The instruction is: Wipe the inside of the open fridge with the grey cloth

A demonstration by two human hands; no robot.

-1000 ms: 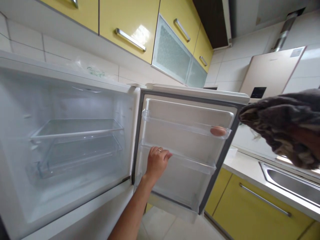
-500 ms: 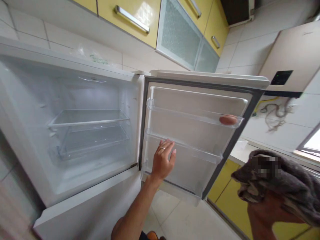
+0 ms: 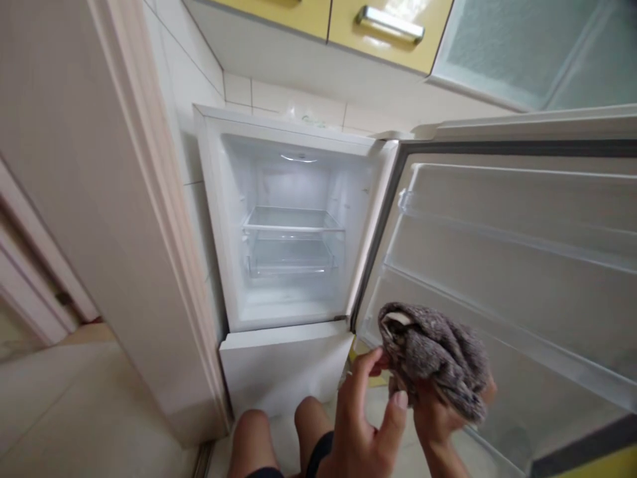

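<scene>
We look out from one camera worn on the head, facing forward and steeply down. Squarely ahead, a little way off, stands the refrigerator [image 3: 286, 302] — its open door [image 3: 497, 282] runs past our right edge. Nearest us, low down, are the left hand [image 3: 365, 421], right hand [image 3: 434, 419] and knees [image 3: 255, 431] — seen from above. A cabinet [image 3: 346, 30] crosses our top edge.

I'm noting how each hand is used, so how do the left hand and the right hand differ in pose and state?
The right hand holds the fuzzy grey-brown cloth from below; the left hand is at its near-left edge, contact unclear. The right hand is partly covered by the cloth, while the left hand shows its thumb and index finger spread apart. Both are bare.
</scene>
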